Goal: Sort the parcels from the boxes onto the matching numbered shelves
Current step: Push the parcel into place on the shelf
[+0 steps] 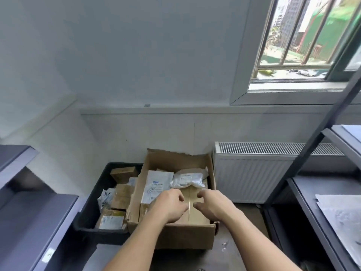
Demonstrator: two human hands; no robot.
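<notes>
An open cardboard box [183,236] stands on the floor below the wall. Inside lie a flat brown carton parcel [192,212] with a taped seam, a white flat mailer [156,185] with handwriting, and a crumpled white bag parcel [189,179]. My left hand [170,207] and my right hand [212,205] both rest on the brown carton parcel with fingers curled at its far edge. Whether they grip it I cannot tell.
A black plastic crate [91,204] with several brown and white parcels stands left of the box. Grey metal shelves stand at the left [29,222] and right [312,202]; a grey bag [341,218] lies on the right one. A white radiator [254,173] is behind.
</notes>
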